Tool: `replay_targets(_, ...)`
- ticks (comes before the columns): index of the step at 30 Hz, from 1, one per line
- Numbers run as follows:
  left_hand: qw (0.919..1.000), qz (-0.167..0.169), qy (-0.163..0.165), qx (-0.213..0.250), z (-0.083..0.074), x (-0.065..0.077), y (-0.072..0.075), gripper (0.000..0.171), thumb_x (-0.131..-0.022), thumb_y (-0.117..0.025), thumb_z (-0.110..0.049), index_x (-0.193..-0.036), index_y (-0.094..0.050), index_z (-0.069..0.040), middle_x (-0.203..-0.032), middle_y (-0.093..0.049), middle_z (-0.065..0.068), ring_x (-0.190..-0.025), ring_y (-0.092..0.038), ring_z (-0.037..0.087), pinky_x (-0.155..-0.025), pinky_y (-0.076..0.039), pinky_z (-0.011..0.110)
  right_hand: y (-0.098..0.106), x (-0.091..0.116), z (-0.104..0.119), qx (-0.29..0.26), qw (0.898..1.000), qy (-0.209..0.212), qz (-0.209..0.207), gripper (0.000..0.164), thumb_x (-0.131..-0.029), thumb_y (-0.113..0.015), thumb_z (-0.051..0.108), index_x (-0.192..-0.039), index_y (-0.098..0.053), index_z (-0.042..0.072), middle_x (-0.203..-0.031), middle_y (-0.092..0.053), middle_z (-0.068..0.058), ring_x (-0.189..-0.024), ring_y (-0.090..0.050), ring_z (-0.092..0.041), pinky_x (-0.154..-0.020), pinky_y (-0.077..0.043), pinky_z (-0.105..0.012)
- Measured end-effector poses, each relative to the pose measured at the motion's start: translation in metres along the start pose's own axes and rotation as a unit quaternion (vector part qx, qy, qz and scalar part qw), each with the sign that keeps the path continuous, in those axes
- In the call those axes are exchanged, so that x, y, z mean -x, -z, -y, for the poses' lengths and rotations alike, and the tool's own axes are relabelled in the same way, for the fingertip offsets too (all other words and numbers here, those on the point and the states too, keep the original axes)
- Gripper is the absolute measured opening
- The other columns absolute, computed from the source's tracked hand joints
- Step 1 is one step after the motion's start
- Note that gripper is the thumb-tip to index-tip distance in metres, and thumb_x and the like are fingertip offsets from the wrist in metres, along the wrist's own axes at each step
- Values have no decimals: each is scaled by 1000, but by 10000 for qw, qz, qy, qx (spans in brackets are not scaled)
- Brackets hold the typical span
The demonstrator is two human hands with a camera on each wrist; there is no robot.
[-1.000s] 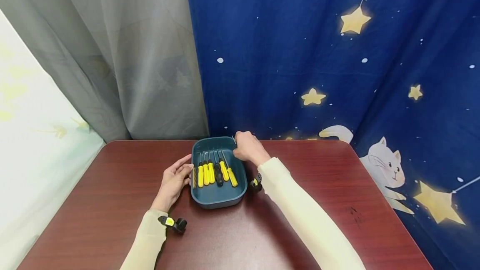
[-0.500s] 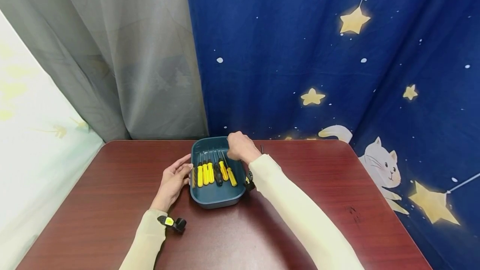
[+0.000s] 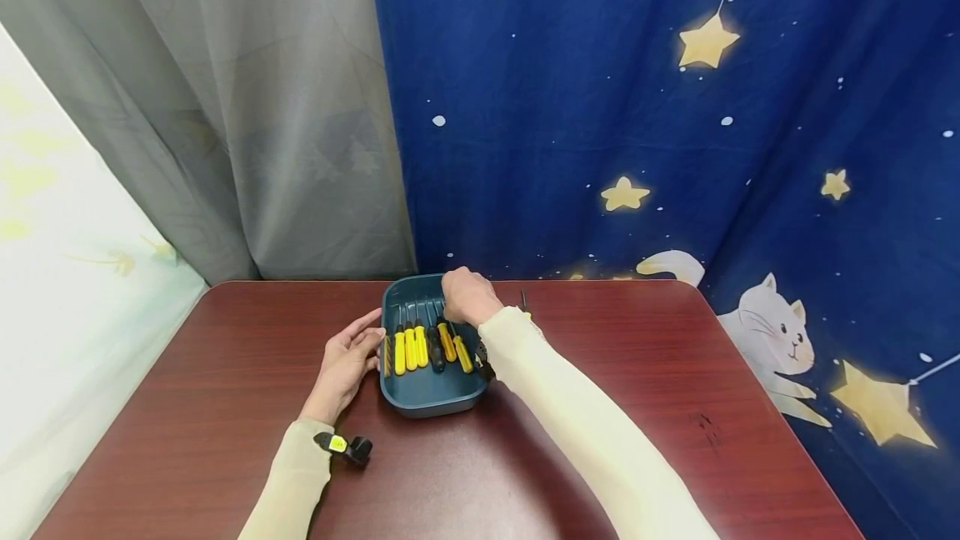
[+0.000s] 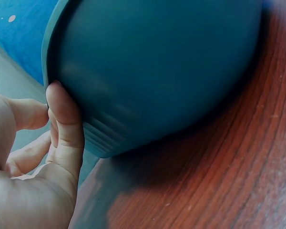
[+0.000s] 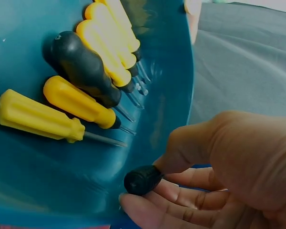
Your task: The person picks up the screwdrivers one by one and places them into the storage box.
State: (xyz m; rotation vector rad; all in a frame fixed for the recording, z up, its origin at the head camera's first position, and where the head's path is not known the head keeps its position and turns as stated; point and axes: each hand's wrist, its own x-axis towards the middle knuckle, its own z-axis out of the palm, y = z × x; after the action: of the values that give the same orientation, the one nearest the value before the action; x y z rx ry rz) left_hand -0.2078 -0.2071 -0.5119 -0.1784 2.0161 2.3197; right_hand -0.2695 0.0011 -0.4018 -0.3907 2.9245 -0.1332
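Note:
A dark teal tray [image 3: 438,402] with rounded corners stands at the table's far side. My left hand [image 3: 347,363] pinches its left rim; the thumb [image 4: 66,133] lies against the outer wall in the left wrist view. My right hand [image 3: 468,297] is over the tray's back right part. Its thumb and fingers hold a small screwdriver by its black handle [image 5: 142,180]; its shaft is hidden. Inside, several screwdrivers lie in a row: yellow ones [image 3: 411,350] at the left, a thick black one [image 3: 436,350], an orange-yellow one [image 5: 78,102] and a slanted yellow one [image 5: 38,117] at the right.
A thin dark rod [image 3: 523,300] with a bit of yellow shows behind my right sleeve. The reddish-brown table [image 3: 225,407] reaches back to a grey curtain [image 3: 315,148] and a blue star-patterned curtain [image 3: 525,107].
My right hand has moved left along the tray's back part, uncovering the dark rod behind the sleeve. The left hand and the tray have stayed in place.

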Motion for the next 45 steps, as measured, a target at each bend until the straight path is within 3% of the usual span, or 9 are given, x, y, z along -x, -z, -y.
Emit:
replay_targets(4, 10000, -5, -10, 1, 0, 0, 0, 49, -104, -61, -13, -151, -50, -14, -107, -66, 5, -73, -58, 7, -59, -53, 18, -6, -2, 4, 116, 9999, 10, 22, 7, -95, -74, 17, -99, -73, 12, -82, -65, -1, -70, -61, -17, -61, -55, -27)
replay_targets(18, 10000, -20, 35, 21, 0, 0, 1, 49, -103, -61, -13, -151, -50, -15, -109, -66, 6, -73, -58, 6, -59, -53, 18, -25, -13, 13, 705, 9975, -27, -13, 7, -94, -72, 18, -99, -75, 14, -89, -70, 0, -72, -62, -17, -64, -60, -32)
replay_targets(30, 9999, -15, 128, 26, -6, 0, -1, 50, -103, -63, -15, -151, -50, -15, -106, -67, 4, -73, -58, 7, -59, -52, 18, -28, -23, 14, 502, 9982, -116, 292, 4, -95, -72, 14, -98, -75, 14, -83, -68, -1, -69, -61, -17, -68, -62, -35)
replay_targets(45, 10000, -7, -75, 2, -1, 0, 0, 48, -104, -60, -12, -151, -50, -16, -108, -66, 7, -72, -58, 6, -58, -52, 18, -35, -25, 14, 315, 9981, -313, 432, 6, -97, -70, 13, -100, -75, 12, -83, -67, -2, -71, -60, -19, -67, -59, -32)
